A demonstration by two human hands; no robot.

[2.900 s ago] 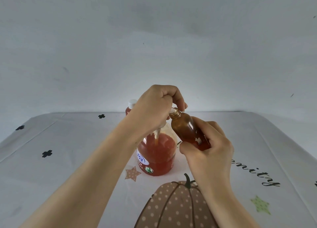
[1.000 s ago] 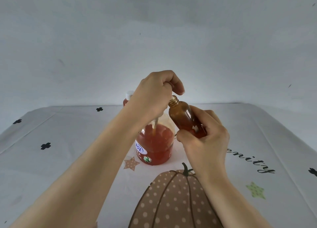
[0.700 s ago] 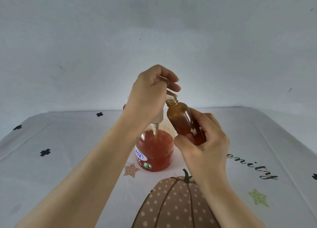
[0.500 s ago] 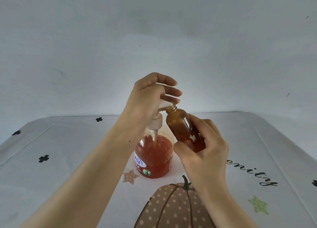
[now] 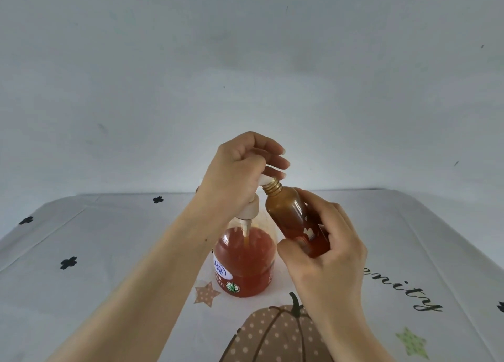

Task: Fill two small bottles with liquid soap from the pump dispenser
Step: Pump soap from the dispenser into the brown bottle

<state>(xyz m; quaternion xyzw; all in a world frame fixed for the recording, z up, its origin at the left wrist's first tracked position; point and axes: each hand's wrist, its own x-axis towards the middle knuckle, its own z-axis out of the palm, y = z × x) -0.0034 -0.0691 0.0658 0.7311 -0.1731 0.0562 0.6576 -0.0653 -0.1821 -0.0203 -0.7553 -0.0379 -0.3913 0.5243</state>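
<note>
A pale grey wall fills the upper half of the view. Below it lies a white tablecloth scattered with small black clover marks, a large dotted brown pumpkin print at the near edge and black script lettering to the right.

The pump dispenser stands upright at the centre of the cloth, just beyond the pumpkin print. Its clear body is partly filled with orange-red soap, and a brown star print sits beside its base.

The left hand sits on top of the dispenser's white pump head, fingers curled over it and reaching out past the spout.

The right hand is to the right of the dispenser and clear of the table. It grips the lower body of a small amber bottle between thumb and curled fingers.

The bottle tilts to the left, and its uncapped threaded neck meets the spout tip directly under the left fingertips. The tinted glass looks mostly full, though the level is hard to judge.
</note>
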